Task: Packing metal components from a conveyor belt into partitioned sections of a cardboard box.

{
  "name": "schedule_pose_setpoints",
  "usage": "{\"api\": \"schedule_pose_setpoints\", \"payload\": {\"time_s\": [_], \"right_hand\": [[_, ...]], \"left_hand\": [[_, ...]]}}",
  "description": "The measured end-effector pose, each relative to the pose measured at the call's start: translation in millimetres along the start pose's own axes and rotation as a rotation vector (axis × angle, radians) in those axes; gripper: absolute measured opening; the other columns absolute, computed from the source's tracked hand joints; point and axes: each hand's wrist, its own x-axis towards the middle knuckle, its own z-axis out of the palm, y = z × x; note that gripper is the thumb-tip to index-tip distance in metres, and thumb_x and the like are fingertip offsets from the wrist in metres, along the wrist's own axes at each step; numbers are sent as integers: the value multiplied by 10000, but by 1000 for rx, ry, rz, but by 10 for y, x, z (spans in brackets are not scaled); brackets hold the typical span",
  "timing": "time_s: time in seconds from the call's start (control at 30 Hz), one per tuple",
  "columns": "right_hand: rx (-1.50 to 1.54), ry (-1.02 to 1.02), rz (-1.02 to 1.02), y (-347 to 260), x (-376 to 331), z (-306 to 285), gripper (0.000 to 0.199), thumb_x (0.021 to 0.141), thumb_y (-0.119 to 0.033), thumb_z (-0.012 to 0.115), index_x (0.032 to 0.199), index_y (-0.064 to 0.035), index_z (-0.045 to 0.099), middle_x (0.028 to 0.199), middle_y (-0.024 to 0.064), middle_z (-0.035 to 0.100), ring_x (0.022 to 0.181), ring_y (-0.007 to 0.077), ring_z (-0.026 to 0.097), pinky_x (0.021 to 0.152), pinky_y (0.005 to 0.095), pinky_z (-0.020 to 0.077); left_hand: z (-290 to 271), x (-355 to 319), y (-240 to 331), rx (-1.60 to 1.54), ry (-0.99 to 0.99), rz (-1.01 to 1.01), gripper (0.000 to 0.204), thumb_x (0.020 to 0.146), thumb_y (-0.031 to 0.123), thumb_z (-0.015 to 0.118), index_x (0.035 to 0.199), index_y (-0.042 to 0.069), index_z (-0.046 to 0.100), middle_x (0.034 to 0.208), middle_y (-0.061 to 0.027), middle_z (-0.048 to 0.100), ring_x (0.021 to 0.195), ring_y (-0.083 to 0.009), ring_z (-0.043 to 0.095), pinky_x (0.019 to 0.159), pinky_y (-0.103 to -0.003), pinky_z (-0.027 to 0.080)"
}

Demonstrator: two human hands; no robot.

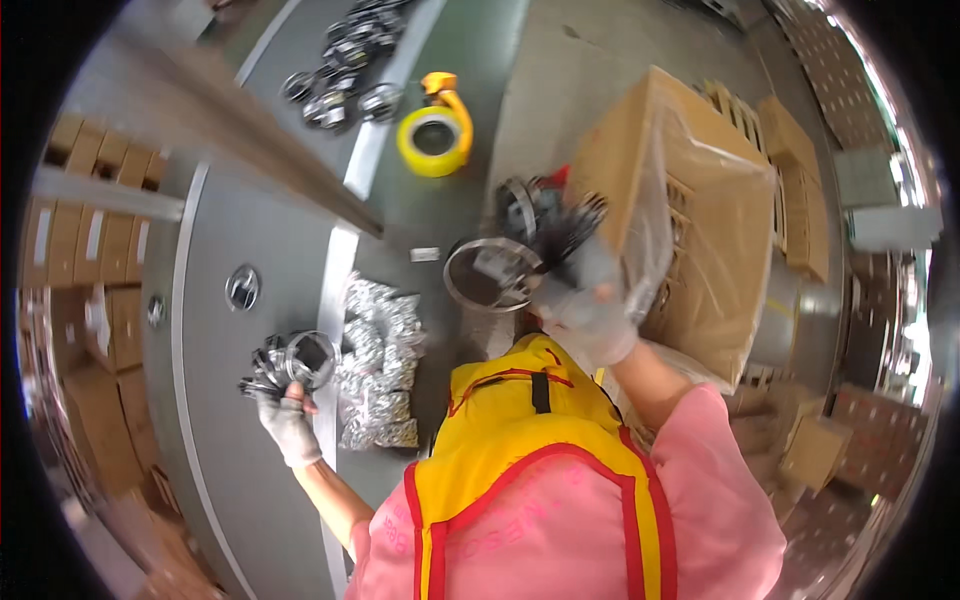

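My left hand (288, 428), in a pale glove, is closed round a bunch of shiny metal rings with dark parts (270, 362) above the grey belt. My right hand (592, 312), also gloved and blurred, grips a cluster of similar rings with black parts (565, 235) beside the cardboard box. A wide ring (449, 268) hangs at that cluster's left side. Silvery packets (380, 370) lie stacked between my hands, nearer the left. A loose ring (242, 288) rests on the belt (235, 400) beyond my left hand.
A tall cardboard box (610, 150) with a clear plastic liner stands at my right. Ahead lie a yellow tape dispenser (432, 160) and a heap of rings (355, 45). A blurred metal post (250, 125) crosses the upper left. Cartons (105, 230) are stacked far left.
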Motion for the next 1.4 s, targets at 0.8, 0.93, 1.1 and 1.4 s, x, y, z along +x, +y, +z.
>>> {"api": "schedule_pose_setpoints", "payload": {"time_s": [0.8, 0.93, 1.1, 1.4], "right_hand": [[173, 473, 1373, 2587, -2475, -2384, 474, 681, -32, 717, 1100, 33, 506, 955, 112, 623, 827, 203, 607, 723, 300, 488], [236, 437, 1430, 2589, -2604, -2303, 366, 706, -14, 683, 1034, -46, 523, 855, 52, 608, 692, 143, 568, 575, 295, 458], [148, 481, 1447, 2426, -2438, -2339, 332, 749, -35, 641, 1058, -55, 521, 813, 50, 606, 576, 129, 550, 470, 283, 430], [171, 612, 1594, 2546, -2567, -2399, 322, 792, -45, 570, 1104, -32, 490, 795, 75, 601, 469, 129, 552, 365, 264, 404]], "left_hand": [[5347, -1972, -806, 1085, -1110, 178, 402, 790, 182, 605, 1168, 59, 551, 1055, -246, 636, 1029, -394, 590, 888, -447, 460], [4819, -1732, -1851, 1126, -1060, 124, 382, 773, 138, 595, 1141, 40, 555, 1052, -230, 636, 994, -395, 606, 909, -423, 448], [4681, -1737, -1908, 890, -1013, -294, 386, 790, 58, 580, 1165, 10, 502, 957, -172, 620, 803, -340, 638, 766, -411, 511], [4760, -1684, -1706, 671, -772, -726, 299, 880, 5, 526, 1171, 17, 463, 915, -137, 601, 613, -230, 617, 480, -346, 486]]}}
